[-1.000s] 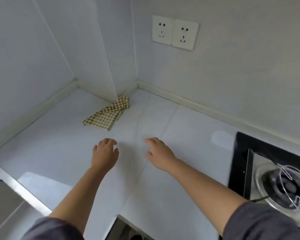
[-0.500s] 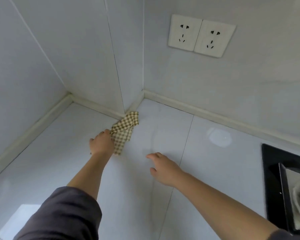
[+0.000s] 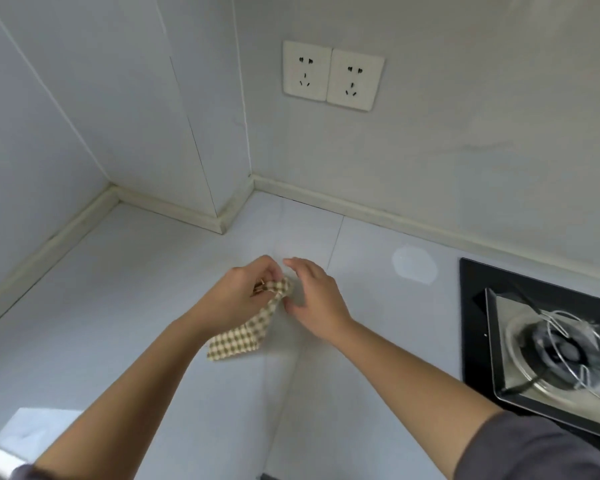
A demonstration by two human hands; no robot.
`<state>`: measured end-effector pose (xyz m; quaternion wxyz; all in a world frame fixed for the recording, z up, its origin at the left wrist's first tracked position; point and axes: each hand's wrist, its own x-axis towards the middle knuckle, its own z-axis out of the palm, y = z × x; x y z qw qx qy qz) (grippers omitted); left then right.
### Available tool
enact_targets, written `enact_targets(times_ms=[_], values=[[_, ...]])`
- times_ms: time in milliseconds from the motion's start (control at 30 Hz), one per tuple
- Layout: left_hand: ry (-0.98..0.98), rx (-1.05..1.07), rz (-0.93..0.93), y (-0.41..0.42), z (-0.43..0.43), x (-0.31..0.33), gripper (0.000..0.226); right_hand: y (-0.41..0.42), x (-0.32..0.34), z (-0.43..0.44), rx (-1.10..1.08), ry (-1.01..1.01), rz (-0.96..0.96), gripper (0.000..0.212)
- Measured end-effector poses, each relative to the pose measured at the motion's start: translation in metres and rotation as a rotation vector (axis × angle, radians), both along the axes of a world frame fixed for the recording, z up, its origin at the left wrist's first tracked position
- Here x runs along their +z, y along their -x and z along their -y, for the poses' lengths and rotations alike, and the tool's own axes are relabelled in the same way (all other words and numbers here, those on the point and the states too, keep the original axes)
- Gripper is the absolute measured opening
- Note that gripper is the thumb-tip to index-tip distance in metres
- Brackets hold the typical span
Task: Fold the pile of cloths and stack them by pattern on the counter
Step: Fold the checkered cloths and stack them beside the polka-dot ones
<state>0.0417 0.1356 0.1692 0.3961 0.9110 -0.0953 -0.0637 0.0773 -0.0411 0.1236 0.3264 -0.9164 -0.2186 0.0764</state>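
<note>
The left hand [image 3: 238, 299] pinches the cloth [image 3: 246, 332] by one bunched corner while the right hand [image 3: 314, 299], fingers spread, hovers beside it; unspread, it may fold crooked.

I note the cloth [image 3: 248, 332] at counter [image 3: 101, 323] centre, hob [image 3: 541, 344] to its right, sockets [image 3: 333, 76] on the wall behind.

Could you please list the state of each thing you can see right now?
Checked cloth: unfolded, hanging from the left hand.
Left hand: closed on the cloth's top.
Right hand: open, beside the cloth.
Sockets: nothing plugged in.
Stove burner: no flame visible.
</note>
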Motion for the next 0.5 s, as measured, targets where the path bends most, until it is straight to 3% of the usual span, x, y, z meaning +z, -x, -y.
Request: enact_targets(times_ms=[167, 267, 400, 500], values=[[0.153, 0.051, -0.079, 0.004, 0.031, 0.030, 0.025, 0.023, 0.005, 0.051, -0.188, -0.036, 0.002, 0.014], [0.189, 0.101, -0.131, 0.003, 0.049, 0.034, 0.019, 0.028, 0.013, 0.087, -0.265, -0.187, -0.171, 0.018], [0.234, 0.094, -0.254, 0.002, 0.076, 0.037, 0.013, 0.031, 0.036, 0.129, -0.305, -0.336, -0.555, 0.033], [0.134, 0.071, -0.293, -0.013, 0.092, 0.031, 0.013, 0.026, 0.039, 0.150, -0.397, -0.490, -0.756, 0.036]])
